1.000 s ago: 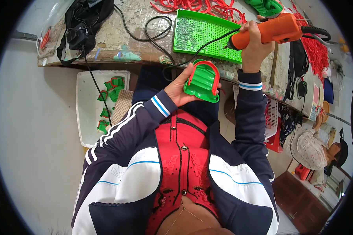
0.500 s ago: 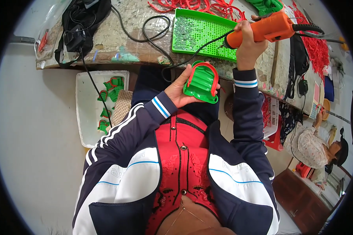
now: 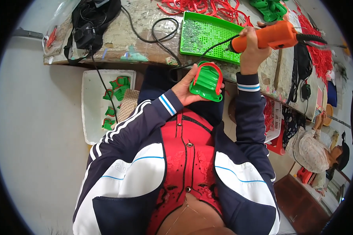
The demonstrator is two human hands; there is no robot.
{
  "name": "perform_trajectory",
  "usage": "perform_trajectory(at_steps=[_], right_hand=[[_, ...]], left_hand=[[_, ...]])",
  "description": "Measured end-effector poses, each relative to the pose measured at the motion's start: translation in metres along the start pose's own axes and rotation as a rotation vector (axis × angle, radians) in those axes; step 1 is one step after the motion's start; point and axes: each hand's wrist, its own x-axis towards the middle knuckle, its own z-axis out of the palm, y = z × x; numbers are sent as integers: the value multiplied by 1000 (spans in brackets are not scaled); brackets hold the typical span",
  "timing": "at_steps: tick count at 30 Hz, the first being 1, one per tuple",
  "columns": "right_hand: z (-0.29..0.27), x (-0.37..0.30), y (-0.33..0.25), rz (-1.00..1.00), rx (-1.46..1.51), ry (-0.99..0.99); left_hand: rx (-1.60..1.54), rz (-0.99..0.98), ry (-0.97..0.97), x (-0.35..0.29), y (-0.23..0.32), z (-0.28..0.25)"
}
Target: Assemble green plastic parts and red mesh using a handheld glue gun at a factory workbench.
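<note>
My left hand (image 3: 182, 90) holds a green plastic part (image 3: 206, 81) with ridges across it and a red strip around its curved edge. It is held over my lap, below the table's front edge. Up and to the right, my right hand (image 3: 252, 55) is wrapped round an orange electric screwdriver (image 3: 277, 35), held nearly level with its tip pointing left. The tip is apart from the green part. Under and beside the tool lies a green perforated tray (image 3: 211, 18), with many small screws (image 3: 198, 32) spread mostly over its left half.
Red plastic strips (image 3: 204, 6) and green parts (image 3: 268, 8) lie behind the tray. A black cable (image 3: 156, 37) loops over the worn table. At my left stands a white foam box (image 3: 89, 105) with several red-edged green parts. Another person (image 3: 312, 150) sits at far right.
The whole scene has shifted slightly to the right in the picture. Both hands keep their hold, and the screwdriver stays apart from the green part.
</note>
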Motion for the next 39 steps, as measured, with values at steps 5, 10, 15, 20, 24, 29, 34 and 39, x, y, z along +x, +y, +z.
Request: perform_trajectory(at_steps=[5,10,15,20,24,29,34,39], right_hand=[[8,4,-43,-20,60,42],[16,-6,-77,20,202,-44],[18,-15,-76,63,213,-84],[19,-18,-69,75,264,-88],[20,-19,-68,77,263,-85],[20,-20,-65,93,263,-73],[20,-20,-63,78,285,-64],[18,-18,-62,73,297,-65]], left_hand=[[4,-43,-40,-1,7,-1],[7,-3,-18,-2,7,-1],[-7,2,-40,-1,6,0],[-22,1,-19,-2,6,1],[-32,-24,-19,-2,6,1],[-6,-27,-18,-3,6,1],[33,-18,-12,-4,6,3],[48,-13,-19,-4,6,3]])
